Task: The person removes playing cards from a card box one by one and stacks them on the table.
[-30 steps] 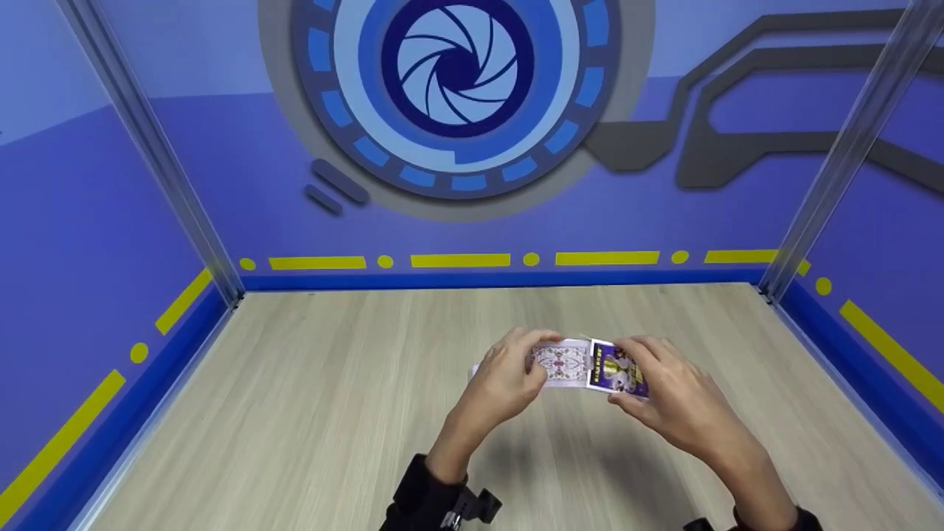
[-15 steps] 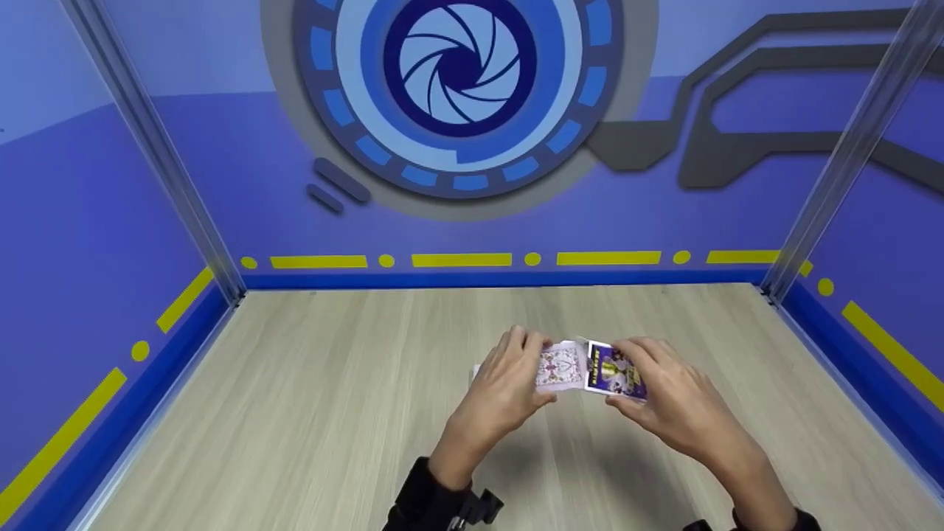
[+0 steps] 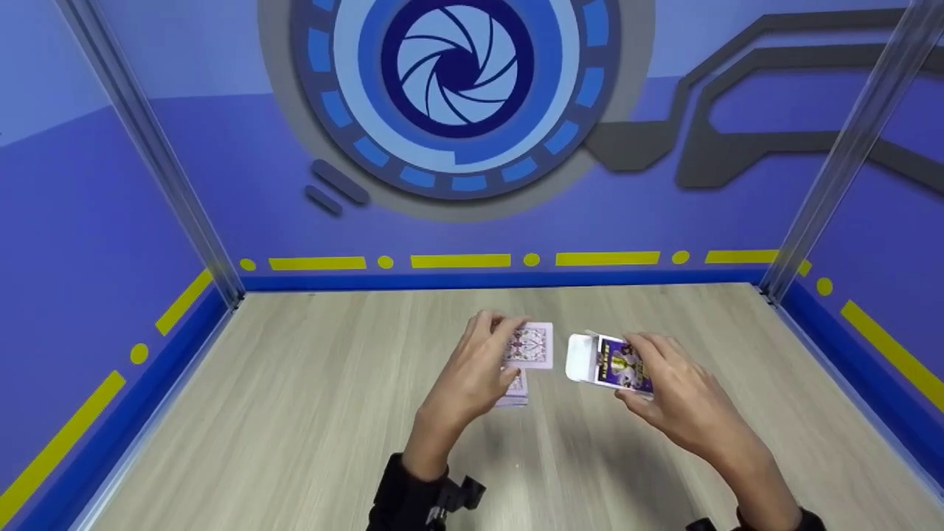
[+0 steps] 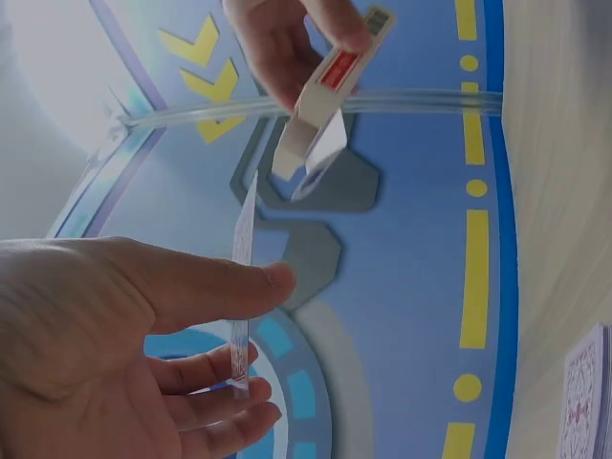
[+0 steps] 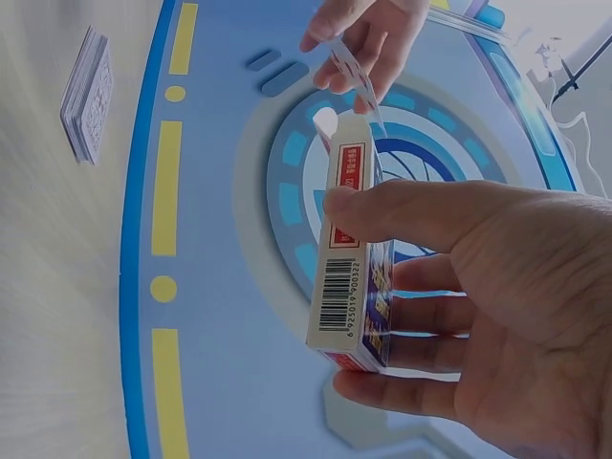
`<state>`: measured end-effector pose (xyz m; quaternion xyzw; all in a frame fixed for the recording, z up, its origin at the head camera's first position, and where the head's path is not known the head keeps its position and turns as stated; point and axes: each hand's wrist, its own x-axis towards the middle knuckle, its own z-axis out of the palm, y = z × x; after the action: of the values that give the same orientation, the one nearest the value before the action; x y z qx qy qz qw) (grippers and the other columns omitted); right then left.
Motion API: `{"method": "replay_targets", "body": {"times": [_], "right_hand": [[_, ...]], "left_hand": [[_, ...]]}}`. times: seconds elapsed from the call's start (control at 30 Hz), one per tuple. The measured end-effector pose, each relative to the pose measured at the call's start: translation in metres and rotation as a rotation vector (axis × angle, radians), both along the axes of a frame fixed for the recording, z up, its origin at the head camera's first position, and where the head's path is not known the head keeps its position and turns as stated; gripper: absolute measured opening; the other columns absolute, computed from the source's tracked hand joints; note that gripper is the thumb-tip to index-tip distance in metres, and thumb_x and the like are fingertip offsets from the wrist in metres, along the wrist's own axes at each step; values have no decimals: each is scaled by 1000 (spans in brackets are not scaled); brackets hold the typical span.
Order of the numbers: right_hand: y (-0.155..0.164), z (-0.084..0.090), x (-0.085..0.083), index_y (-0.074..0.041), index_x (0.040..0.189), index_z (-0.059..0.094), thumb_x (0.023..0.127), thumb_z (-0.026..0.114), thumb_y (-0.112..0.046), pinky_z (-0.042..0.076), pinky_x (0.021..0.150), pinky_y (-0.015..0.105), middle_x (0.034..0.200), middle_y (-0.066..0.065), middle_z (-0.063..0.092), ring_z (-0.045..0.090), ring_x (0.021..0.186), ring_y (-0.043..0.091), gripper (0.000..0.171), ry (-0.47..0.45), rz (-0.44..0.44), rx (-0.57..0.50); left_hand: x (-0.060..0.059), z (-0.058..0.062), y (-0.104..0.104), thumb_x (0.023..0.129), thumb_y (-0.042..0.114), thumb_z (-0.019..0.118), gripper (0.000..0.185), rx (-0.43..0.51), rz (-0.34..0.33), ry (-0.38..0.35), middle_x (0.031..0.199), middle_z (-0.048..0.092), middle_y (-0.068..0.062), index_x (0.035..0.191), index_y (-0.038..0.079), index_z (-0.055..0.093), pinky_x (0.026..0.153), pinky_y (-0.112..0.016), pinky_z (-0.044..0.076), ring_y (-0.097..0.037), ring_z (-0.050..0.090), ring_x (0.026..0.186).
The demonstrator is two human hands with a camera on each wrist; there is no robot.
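Now the deck is being taken out of its box, and the cards and the box have come apart. On the left, the left hand (image 3: 472, 372) holds a playing card (image 3: 529, 344) above the desk (image 3: 295, 413); the left wrist view shows it edge-on, pinched between thumb and fingers (image 4: 215, 368), so that grip is closed on the card. Just below that hand, on the desk, lies a small stack of cards (image 3: 514, 391), face down with the patterned backs up; it also shows in the right wrist view (image 5: 88, 94), flat on the wood and apart from both hands.

To the right, well clear of the card, the right hand (image 3: 682, 402) grips the purple card box (image 3: 612, 363), thumb on the side panel with the barcode and fingers beneath. Its white flap (image 3: 577, 357) stands open, facing left toward the other hand. Whether any cards remain inside cannot be told.

Judging by this, the step in hand is emptying the box. The next move likely calls for laying the held card squarely on the stack, then putting the box down on bare desk.
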<state>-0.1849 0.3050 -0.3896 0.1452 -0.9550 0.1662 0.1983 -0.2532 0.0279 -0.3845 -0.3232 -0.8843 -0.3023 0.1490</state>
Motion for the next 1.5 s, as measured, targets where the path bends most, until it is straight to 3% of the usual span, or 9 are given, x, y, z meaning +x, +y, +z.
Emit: {"method": "replay_targets", "body": {"times": [0.33, 0.67, 0.9, 1.17, 1.5], "right_hand": [[4, 1, 1, 1, 142, 54, 79, 91, -18, 53, 87, 58, 134, 20, 58, 59, 115, 35, 75, 18, -9, 2], [5, 1, 0, -1, 141, 55, 80, 91, -19, 54, 85, 57, 133, 19, 59, 58, 112, 33, 73, 20, -11, 3], [8, 2, 0, -1, 140, 56, 79, 91, -18, 54, 84, 57, 132, 19, 59, 58, 111, 33, 72, 29, -10, -4], [7, 2, 0, -1, 139, 57, 80, 91, -20, 52, 87, 58, 132, 18, 60, 58, 114, 34, 71, 21, -16, 5], [5, 1, 0, -2, 139, 59, 79, 92, -20, 54, 85, 56, 133, 18, 60, 59, 114, 34, 71, 3, -19, 29]], "left_hand": [[-21, -13, -8, 86, -3, 80, 60, -34, 47, -29, 134, 57, -14, 141, 2, 57, 110, -41, 43, -29, 53, 128], [-40, -37, -11, 83, 0, 83, 30, -43, 76, -159, 117, 62, -7, 105, 8, 65, 98, -41, 48, -25, 57, 112], [-51, -55, -8, 80, 0, 83, 24, -77, 105, -222, 106, 61, -3, 95, 10, 67, 91, -41, 49, -22, 57, 101], [-61, -78, -4, 78, 5, 87, 25, -130, 122, -267, 99, 62, -2, 93, 10, 67, 87, -43, 48, -24, 59, 98], [-66, -101, -1, 74, -3, 79, 25, -145, 149, -269, 98, 66, -5, 95, 7, 70, 86, -45, 50, -26, 61, 95]]}}
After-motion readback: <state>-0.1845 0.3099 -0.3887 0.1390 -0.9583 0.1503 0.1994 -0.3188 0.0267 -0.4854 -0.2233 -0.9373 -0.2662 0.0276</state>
